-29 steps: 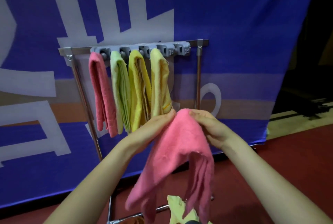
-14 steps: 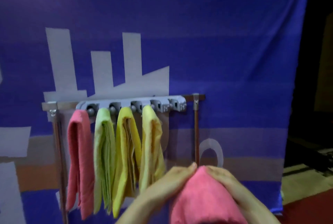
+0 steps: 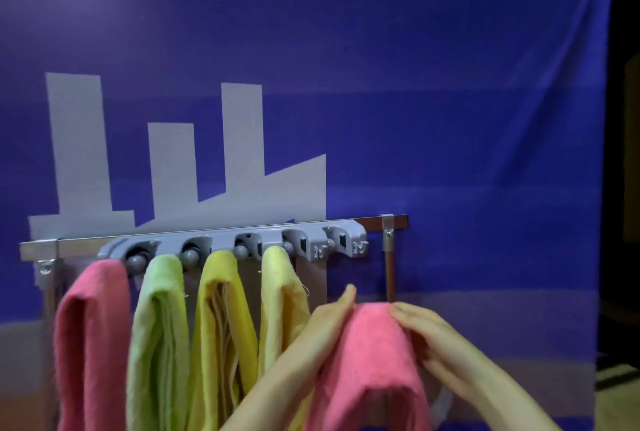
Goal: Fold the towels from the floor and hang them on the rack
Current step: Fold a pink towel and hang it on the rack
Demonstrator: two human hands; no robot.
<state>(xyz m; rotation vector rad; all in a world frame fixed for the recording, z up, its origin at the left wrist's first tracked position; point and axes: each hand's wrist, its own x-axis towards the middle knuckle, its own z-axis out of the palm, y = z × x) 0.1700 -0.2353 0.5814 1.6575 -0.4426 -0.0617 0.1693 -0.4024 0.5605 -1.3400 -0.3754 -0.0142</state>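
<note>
A folded pink towel (image 3: 372, 361) is held up between both hands at the lower right, its fold on top. My left hand (image 3: 327, 321) grips its left side and my right hand (image 3: 426, 337) grips its right side. The towel's top sits below the rightmost slot of the grey clip rack (image 3: 346, 240). On the rack hang a pink towel (image 3: 91, 337), a green towel (image 3: 157, 333) and two yellow towels (image 3: 221, 326), (image 3: 280, 299), side by side from the left.
The rack is fixed to a metal bar (image 3: 41, 248) on two upright posts (image 3: 389, 267). A large blue and grey banner (image 3: 415, 118) hangs right behind it. A dark area lies beyond the banner's right edge.
Both hands have lifted the pink towel up toward the rack's right end. My view has tilted up, so the floor and the towel's hanging ends have dropped out of sight.
</note>
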